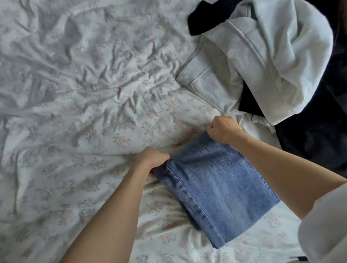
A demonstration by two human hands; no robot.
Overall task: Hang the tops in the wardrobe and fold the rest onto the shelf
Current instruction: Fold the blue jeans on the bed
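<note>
Head view: the folded blue denim jeans (215, 189) lie on the floral-print bed sheet (70, 120), toward its near edge. The left hand (152, 158) grips the far-left corner of the fold, and the right hand (224, 130) pinches the far-right corner. Best to keep both corners level and the seams aligned. A pale grey hoodie (267, 57) and dark clothes (329, 136) lie along the right edge.
</note>
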